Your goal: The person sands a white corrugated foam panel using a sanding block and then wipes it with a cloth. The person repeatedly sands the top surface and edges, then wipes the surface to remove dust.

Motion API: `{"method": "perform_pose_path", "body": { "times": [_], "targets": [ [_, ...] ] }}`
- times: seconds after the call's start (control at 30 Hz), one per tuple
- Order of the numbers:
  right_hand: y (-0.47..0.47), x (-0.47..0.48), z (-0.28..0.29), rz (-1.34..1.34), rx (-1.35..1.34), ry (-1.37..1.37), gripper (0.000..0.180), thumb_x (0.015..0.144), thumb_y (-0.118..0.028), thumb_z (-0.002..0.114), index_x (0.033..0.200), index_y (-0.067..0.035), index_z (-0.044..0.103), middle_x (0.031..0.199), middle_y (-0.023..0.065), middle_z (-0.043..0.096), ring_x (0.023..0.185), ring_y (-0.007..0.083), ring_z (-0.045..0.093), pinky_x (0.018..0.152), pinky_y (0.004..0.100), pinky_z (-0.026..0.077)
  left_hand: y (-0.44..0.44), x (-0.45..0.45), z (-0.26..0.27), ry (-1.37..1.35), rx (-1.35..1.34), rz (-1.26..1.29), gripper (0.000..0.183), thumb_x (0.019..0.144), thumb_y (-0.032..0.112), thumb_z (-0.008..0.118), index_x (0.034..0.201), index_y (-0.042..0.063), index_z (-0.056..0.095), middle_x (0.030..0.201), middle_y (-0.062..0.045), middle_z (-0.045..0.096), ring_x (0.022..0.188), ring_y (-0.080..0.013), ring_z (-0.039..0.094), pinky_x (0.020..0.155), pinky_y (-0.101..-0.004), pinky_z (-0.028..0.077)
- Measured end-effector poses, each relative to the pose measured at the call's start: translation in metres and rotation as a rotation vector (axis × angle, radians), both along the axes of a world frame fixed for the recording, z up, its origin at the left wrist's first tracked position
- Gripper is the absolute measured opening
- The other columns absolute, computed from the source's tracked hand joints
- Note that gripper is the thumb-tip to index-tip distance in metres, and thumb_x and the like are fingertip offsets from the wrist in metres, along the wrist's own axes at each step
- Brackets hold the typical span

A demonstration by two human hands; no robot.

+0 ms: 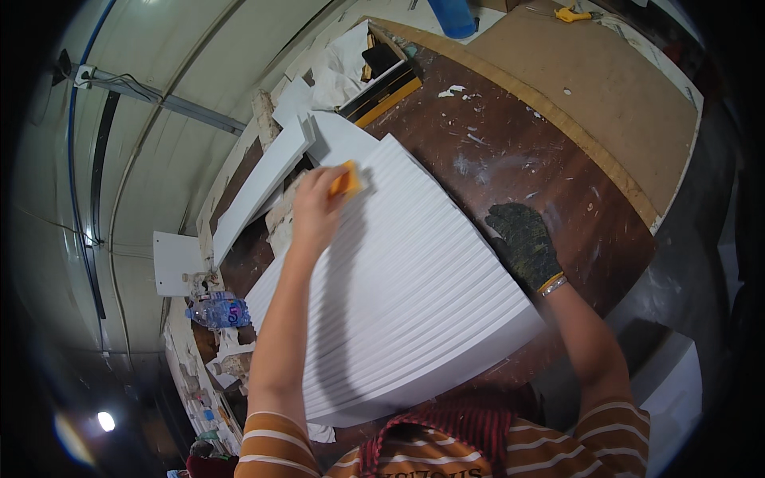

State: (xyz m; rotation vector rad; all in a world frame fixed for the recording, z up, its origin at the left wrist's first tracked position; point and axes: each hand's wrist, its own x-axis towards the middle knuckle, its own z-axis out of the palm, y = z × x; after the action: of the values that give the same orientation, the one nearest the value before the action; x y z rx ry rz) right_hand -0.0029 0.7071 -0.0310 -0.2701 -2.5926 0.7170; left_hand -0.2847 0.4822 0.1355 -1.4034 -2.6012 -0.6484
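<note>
A row of long white strips (412,263), packed side by side with ridged upper edges, lies on a dark brown tabletop (478,155). My bare left hand (317,200) reaches over their far left part. It grips a small yellow-orange block or flat tool (345,181), whose exact kind is partly hidden by my fingers. Whether this touches the strips is hard to tell. My right hand (526,245), in a dark knit glove with a yellow cuff, lies palm down beside the right ends of the strips, with nothing seen in it.
Loose white boards (269,185) lie along the left. Behind the strips stands an open box (382,95) holding white sheeting and a dark item. Plastic bottles (221,310) are at left. A brown board (586,77), blue container (452,18) and yellow tool (575,14) occupy the far right.
</note>
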Motion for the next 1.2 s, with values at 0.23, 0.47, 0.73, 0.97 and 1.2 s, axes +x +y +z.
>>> {"method": "perform_pose_path", "body": {
  "times": [0.23,0.47,0.73,0.97,1.2],
  "targets": [
    [0.000,0.000,0.004,-0.021,0.044,-0.011,0.034,0.092,-0.019,0.058,0.123,-0.008,0.066,0.131,0.0150,0.064,0.122,0.0330,0.057,0.108,0.0479,0.040,0.094,0.022,-0.002,-0.061,-0.122,-0.239,0.041,0.077,-0.006,0.070,0.116,0.006,0.068,0.118,-0.016,0.066,0.104,-0.0380,0.064,0.093,-0.0435,0.052],
    [0.000,-0.002,-0.004,-0.021,0.029,-0.010,0.033,0.091,-0.018,0.060,0.121,-0.007,0.067,0.130,0.0146,0.065,0.122,0.0333,0.058,0.109,0.0483,0.041,-0.157,0.006,-0.003,-0.079,-0.175,0.130,0.050,0.072,-0.010,0.075,0.119,0.005,0.065,0.116,-0.017,0.065,0.108,-0.0377,0.064,0.094,-0.0418,0.052],
    [-0.002,-0.006,-0.013,-0.032,0.069,-0.014,0.032,0.091,-0.014,0.059,0.121,-0.007,0.067,0.130,0.0129,0.065,0.123,0.0314,0.058,0.109,0.0459,0.042,-0.330,0.011,0.014,0.002,-0.334,0.837,0.045,0.073,-0.010,0.074,0.117,0.002,0.067,0.112,-0.017,0.067,0.103,-0.0345,0.067,0.088,-0.0388,0.054],
    [-0.003,-0.002,0.000,-0.033,0.090,0.010,0.032,0.090,-0.013,0.061,0.121,-0.007,0.066,0.125,0.0131,0.066,0.120,0.0318,0.059,0.106,0.0466,0.042,-0.059,-0.026,-0.002,-0.115,0.051,0.042,0.041,0.081,-0.011,0.067,0.120,0.002,0.066,0.120,-0.015,0.063,0.108,-0.0315,0.064,0.093,-0.0370,0.053],
    [-0.001,-0.003,0.004,-0.031,0.083,-0.027,0.034,0.091,-0.018,0.060,0.122,-0.007,0.066,0.128,0.0141,0.065,0.119,0.0324,0.059,0.106,0.0475,0.042,0.095,-0.014,-0.009,0.022,-0.059,-0.410,0.042,0.081,-0.008,0.071,0.121,0.005,0.066,0.121,-0.013,0.063,0.110,-0.0315,0.063,0.095,-0.0374,0.054]
  ]
}}
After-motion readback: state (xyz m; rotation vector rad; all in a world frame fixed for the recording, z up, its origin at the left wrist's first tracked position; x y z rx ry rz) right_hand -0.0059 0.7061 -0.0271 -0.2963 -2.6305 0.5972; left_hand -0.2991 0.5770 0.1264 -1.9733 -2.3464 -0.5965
